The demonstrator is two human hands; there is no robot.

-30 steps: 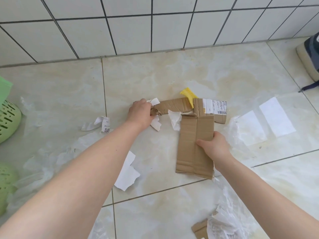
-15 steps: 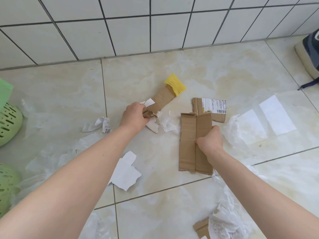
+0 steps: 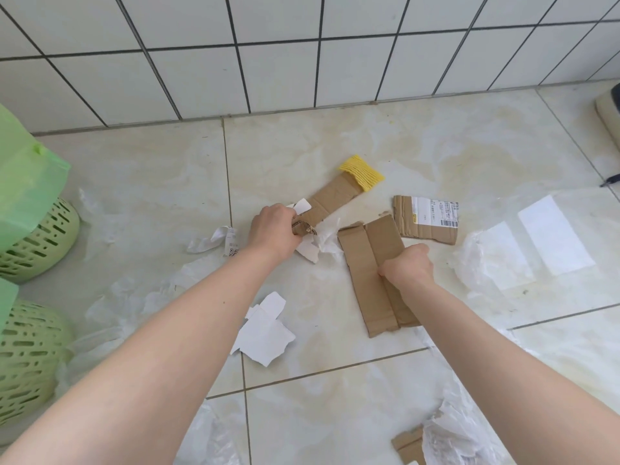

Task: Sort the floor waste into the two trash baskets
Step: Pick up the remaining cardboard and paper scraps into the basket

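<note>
Since 0.5 s ago, left hand [image 3: 275,228] has swung its gripped cardboard strip [image 3: 330,202] further leftward; right hand [image 3: 407,265] fingers curl around folded cardboard [image 3: 369,263]. Green baskets [image 3: 40,243], contents unseen.

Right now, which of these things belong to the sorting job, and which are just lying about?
Job: cardboard strip in left hand; folded cardboard in right hand; labelled cardboard; torn paper; green baskets.

Lying about: shoe.
</note>
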